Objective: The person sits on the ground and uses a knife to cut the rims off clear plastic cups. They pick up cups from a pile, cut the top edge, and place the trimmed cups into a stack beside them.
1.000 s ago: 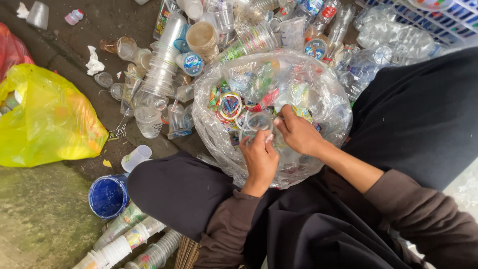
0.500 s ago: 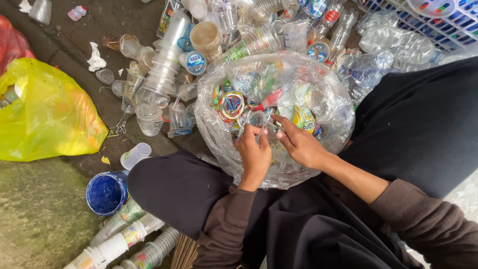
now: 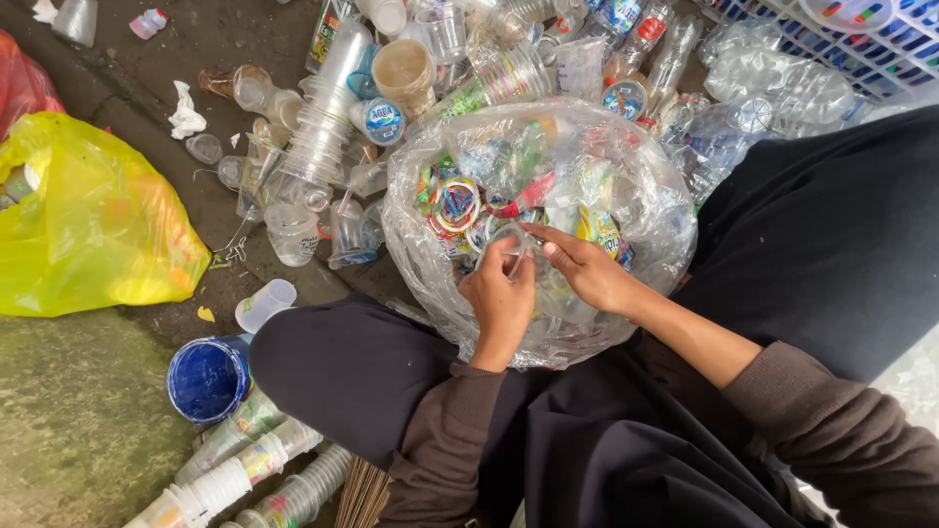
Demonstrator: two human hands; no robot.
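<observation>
Both hands meet close together in front of the body, fingertips almost touching. The left hand [image 3: 501, 293] has its back to the camera, fingers curled inward and thumb raised in a pinch. The right hand [image 3: 585, 269] reaches in from the right, palm down, index finger and thumb stretched toward the left hand. Both forearms are partly bare, brown sleeves pushed back, elbows bent.

sleeves [image 3: 460, 440]: long, dark brown, ribbed cuffs at the wrists | skirt [image 3: 841, 235]: loose black cloth, draped over both knees | hands: left [image 3: 501, 298], right [image 3: 584, 271], bare, no gloves
</observation>
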